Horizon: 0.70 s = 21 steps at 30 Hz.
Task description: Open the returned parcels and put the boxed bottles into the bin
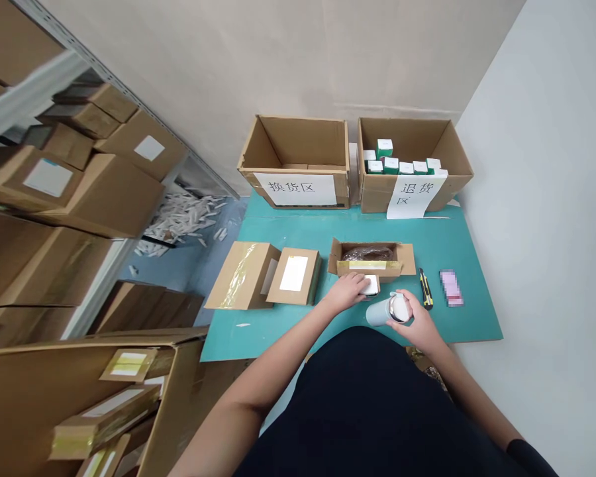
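My right hand (420, 323) is wrapped round the upper end of a pale blue insulated cup (377, 313), which lies tilted with its white-and-steel top toward the palm. My left hand (348, 292) rests with its fingers closed on a small box (372, 285) with a white top, beside the cup. Just behind stands an opened cardboard carton (372, 270) with its flaps out and clear plastic wrap (369, 254) inside. To the right of the carton lies a yellow and black box cutter (426, 289).
Two taped cartons (238, 275) (294, 275) stand at left on the green table (278, 331). At the back are two labelled boxes (295, 189) (417, 192), the right one holding several green-and-white boxes. A blurred pink item (451, 287) lies at right; shelves with cartons (114, 192) rise at left.
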Each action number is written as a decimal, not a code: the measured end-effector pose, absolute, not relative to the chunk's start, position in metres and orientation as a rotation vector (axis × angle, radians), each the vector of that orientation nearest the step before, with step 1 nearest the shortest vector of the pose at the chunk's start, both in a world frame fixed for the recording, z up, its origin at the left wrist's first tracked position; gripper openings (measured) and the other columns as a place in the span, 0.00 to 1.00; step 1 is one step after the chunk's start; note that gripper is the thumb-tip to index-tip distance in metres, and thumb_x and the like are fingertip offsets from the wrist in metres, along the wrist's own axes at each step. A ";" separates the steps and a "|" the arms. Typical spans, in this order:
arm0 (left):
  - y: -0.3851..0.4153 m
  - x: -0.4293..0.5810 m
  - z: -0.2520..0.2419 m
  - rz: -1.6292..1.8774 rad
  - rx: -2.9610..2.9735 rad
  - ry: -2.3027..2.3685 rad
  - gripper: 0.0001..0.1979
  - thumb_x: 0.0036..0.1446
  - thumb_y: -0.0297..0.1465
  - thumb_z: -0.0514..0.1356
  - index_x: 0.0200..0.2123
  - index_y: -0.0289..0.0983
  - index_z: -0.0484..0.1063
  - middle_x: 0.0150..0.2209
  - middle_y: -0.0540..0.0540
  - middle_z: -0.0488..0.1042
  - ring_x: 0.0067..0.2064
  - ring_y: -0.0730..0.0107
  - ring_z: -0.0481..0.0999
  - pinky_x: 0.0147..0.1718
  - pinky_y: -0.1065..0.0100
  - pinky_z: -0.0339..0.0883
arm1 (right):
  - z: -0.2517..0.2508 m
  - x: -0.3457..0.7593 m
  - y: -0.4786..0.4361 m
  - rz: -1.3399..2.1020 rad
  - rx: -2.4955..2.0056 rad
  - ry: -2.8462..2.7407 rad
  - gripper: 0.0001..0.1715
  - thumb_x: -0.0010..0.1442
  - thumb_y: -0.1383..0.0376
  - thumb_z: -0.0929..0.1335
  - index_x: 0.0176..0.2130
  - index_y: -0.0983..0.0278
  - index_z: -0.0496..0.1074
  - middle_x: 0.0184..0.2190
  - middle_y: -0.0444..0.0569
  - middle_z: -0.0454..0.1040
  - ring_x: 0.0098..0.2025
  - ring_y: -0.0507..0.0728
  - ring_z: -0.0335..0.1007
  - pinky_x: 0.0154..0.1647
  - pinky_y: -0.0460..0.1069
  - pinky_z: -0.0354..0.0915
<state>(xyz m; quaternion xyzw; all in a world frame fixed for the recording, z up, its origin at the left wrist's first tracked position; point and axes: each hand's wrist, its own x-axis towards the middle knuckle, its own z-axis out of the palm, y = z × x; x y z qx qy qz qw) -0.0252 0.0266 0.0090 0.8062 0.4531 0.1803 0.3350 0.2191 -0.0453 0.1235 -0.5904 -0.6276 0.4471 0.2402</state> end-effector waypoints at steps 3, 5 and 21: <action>0.026 -0.028 0.008 0.518 2.044 1.155 0.16 0.58 0.37 0.65 0.49 0.43 0.75 0.49 0.37 0.75 0.55 0.48 0.71 0.55 0.52 0.61 | 0.121 0.219 -0.046 1.245 -1.609 -1.728 0.39 0.51 0.58 0.75 0.59 0.57 0.64 0.54 0.52 0.76 0.53 0.66 0.74 0.53 0.59 0.69; 0.026 -0.030 0.007 0.600 1.958 1.126 0.15 0.58 0.40 0.66 0.48 0.43 0.76 0.49 0.37 0.76 0.53 0.48 0.72 0.56 0.52 0.61 | 0.120 0.219 -0.047 1.248 -1.607 -1.729 0.39 0.50 0.58 0.75 0.59 0.57 0.64 0.53 0.53 0.76 0.53 0.66 0.74 0.53 0.60 0.69; 0.016 -0.012 -0.023 0.852 1.679 1.501 0.12 0.64 0.29 0.56 0.46 0.40 0.76 0.49 0.44 0.80 0.51 0.61 0.78 0.51 0.62 0.70 | 0.106 0.200 -0.038 0.959 -1.504 -1.731 0.37 0.53 0.56 0.74 0.58 0.61 0.65 0.53 0.57 0.75 0.54 0.65 0.74 0.51 0.58 0.72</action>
